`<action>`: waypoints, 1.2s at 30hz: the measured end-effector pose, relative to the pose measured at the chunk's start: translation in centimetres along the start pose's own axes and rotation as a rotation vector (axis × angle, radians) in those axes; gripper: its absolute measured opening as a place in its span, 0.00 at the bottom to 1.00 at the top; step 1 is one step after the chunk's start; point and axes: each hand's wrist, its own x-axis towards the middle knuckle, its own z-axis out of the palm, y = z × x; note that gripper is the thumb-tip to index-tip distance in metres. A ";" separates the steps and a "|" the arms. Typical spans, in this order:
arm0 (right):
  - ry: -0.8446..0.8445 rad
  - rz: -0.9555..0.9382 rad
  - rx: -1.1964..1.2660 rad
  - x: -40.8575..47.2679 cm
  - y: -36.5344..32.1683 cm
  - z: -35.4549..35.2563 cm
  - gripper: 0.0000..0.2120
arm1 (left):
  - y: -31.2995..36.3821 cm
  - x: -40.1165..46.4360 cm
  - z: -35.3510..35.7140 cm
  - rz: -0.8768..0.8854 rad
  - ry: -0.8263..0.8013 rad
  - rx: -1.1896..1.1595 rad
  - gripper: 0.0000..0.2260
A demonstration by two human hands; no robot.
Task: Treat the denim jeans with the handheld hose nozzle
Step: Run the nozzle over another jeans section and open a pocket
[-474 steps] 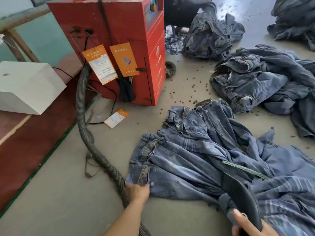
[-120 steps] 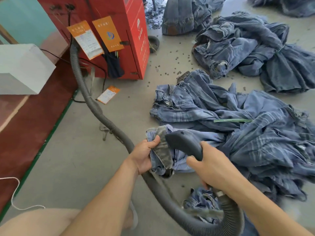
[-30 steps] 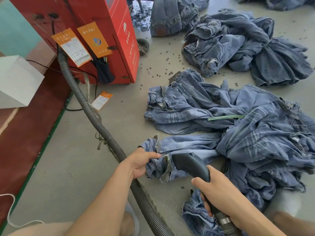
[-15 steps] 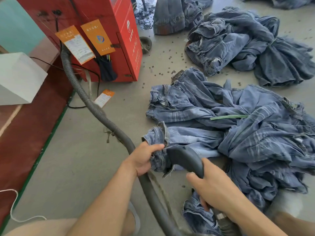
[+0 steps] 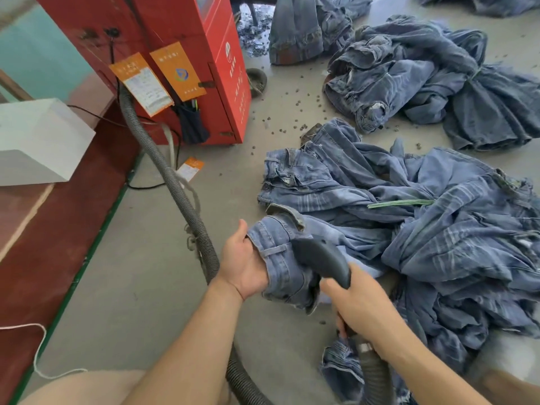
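A pair of light blue denim jeans [image 5: 280, 252] is lifted at its waistband in front of me, the rest trailing into a heap of jeans [image 5: 438, 244] on the floor. My left hand [image 5: 244, 263] grips the waistband from the left, palm up. My right hand [image 5: 361, 305] holds the dark grey hose nozzle [image 5: 321, 258], whose tip presses against the denim just right of my left hand. A ribbed grey hose [image 5: 175, 185] runs from the nozzle's rear, loops past my legs and up to the red machine [image 5: 181, 54].
More jeans piles lie at the back right [image 5: 423, 80] and top centre [image 5: 301, 27]. Small dark pellets [image 5: 292, 112] litter the concrete floor. A white box [image 5: 38, 141] sits on a dark red platform [image 5: 58, 229] at left. Orange tags [image 5: 157, 80] hang on the machine.
My left hand has raised and turned the waistband, opening it toward the nozzle. The nozzle has pushed further up into the denim.
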 end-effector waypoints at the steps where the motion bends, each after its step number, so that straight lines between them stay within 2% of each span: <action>1: 0.039 0.009 0.030 0.3 -0.1 -0.2 0.08 | 0.1 -0.1 0.1 0.009 0.021 0.016 0.40; 4: 0.084 0.004 0.060 -0.7 0.0 -0.4 0.08 | 0.2 0.0 0.1 0.054 0.084 0.031 0.36; 7: 0.022 -0.031 -0.051 -2.9 -0.2 0.5 0.11 | 0.2 0.4 0.3 0.080 0.105 0.017 0.37; 9: -0.019 -0.081 -0.132 -2.5 -1.1 1.3 0.10 | 0.0 0.4 0.4 0.061 0.076 0.022 0.40; 11: 0.018 -0.106 -0.136 -0.8 -2.3 1.5 0.09 | -0.5 0.3 0.5 0.027 0.032 0.030 0.43; 15: 0.116 -0.052 0.014 0.6 -2.9 -0.9 0.09 | -0.5 -0.1 0.6 -0.012 -0.050 -0.051 0.50; 17: 0.060 -0.068 0.028 -0.8 -2.2 -1.0 0.07 | -0.2 0.0 0.4 -0.013 -0.064 -0.035 0.51; 21: -0.035 -0.126 -0.100 -1.3 -2.3 0.9 0.07 | -0.4 0.1 0.4 -0.023 -0.088 -0.005 0.51; 25: 0.060 -0.084 0.049 1.3 -4.0 -0.1 0.08 | -0.6 -0.6 0.2 -0.018 -0.215 -0.090 0.52; 27: 0.077 -0.059 0.151 1.0 -3.4 -1.1 0.08 | -0.1 -0.7 -0.1 -0.024 -0.222 -0.113 0.53; 29: 0.062 -0.047 0.159 -0.5 -2.4 -1.5 0.09 | 0.7 -0.5 -0.2 0.001 -0.127 -0.099 0.50; 32: 0.015 -0.071 0.037 -2.2 -1.3 -0.8 0.10 | 1.6 0.1 0.2 0.033 0.071 -0.026 0.37; 34: -0.022 -0.085 -0.110 -1.8 -1.1 0.2 0.10 | 1.6 0.5 0.6 0.030 0.094 0.027 0.29; 36: -0.032 -0.074 -0.108 -0.3 -1.5 1.0 0.08 | 1.2 0.5 1.1 0.009 0.126 0.097 0.21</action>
